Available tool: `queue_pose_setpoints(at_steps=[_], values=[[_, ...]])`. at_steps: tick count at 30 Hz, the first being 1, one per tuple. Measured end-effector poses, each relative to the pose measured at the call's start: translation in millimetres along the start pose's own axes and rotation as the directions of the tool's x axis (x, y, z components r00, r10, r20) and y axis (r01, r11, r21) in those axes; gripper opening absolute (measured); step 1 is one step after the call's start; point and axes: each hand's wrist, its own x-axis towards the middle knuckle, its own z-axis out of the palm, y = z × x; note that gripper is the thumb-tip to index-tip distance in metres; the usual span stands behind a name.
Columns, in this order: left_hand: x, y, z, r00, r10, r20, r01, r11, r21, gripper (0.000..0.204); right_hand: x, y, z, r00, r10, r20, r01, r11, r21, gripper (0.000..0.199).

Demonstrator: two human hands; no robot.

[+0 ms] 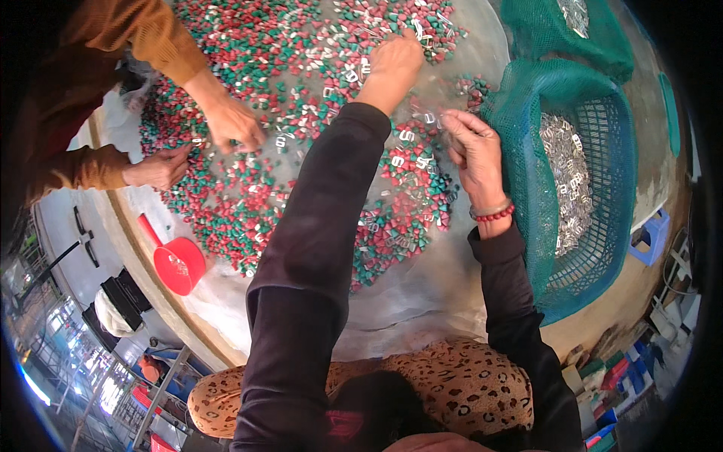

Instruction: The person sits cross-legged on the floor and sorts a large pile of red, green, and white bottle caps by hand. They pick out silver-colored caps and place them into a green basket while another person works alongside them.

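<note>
A wide spread of small red, green and white cone-shaped pieces (248, 200) covers the surface, with several small silvery slide buckles (407, 135) scattered among them. My left hand (395, 66) reaches to the far part of the spread, fingers bent down and closed at the pieces; what they pinch is hidden. Nearer to me on the right, my right hand (476, 151) is raised, thumb and fingertips together on a small silvery buckle (430, 118), slightly blurred. Just right of that hand stands a blue-green plastic basket (602, 151), draped with green netting and holding many similar buckles (568, 181).
Another person's hands (235, 124) work in the pieces at the left. A red scoop (179, 265) lies at the near left edge with a few buckles inside. Behind the basket is another green net (542, 34) with buckles. A blue stool (651, 237) stands at the right.
</note>
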Motion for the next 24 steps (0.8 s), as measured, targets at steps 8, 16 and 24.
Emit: queue_pose_setpoints(at_steps=[8,16,24], values=[[3.7,0.1,12.3,0.988,-0.147,0.036,0.151,0.935,-0.32,0.06,12.8,5.9,-3.8,0.993,0.117,-0.021,-0.115,0.991,0.071,0.019],[-86.6,0.2,-64.7,0.865,0.144,0.482,0.458,-0.62,-0.637,0.016,18.3,14.0,-14.1,0.888,0.174,0.426,-0.416,0.698,0.583,0.01],[-127.0,31.3,-100.2,0.912,-0.105,0.397,0.384,-0.124,-0.915,0.02,-5.5,6.1,-6.7,0.852,0.128,0.508,-0.468,0.62,0.629,0.013]])
